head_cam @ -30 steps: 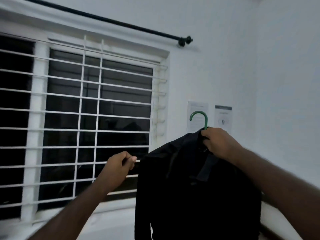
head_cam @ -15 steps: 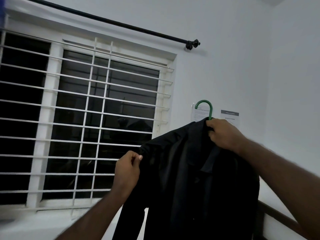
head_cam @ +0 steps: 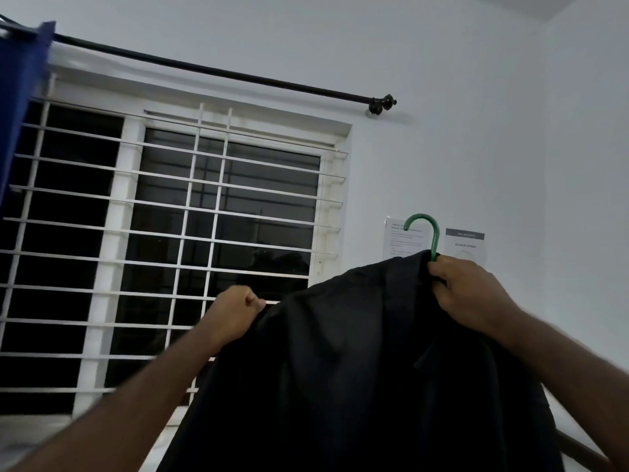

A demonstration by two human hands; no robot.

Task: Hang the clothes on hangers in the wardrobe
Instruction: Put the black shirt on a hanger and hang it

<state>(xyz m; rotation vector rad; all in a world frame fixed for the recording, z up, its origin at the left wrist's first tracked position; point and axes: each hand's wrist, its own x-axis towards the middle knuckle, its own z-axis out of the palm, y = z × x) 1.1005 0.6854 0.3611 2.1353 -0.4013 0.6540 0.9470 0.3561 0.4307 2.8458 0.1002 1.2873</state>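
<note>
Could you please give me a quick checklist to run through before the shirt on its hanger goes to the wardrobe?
1. Right hand grips the green hanger at its neck: ok.
2. Black shirt draped over the hanger, collar at the hook: ok.
3. Left hand pinches the shirt's shoulder edge: ok.
4. Hook clear of fabric: ok.
5. Right-side shoulder seated on the hanger: cannot tell, hidden.
6. Wardrobe in sight: not ok, only the window and curtain rod show.
</note>
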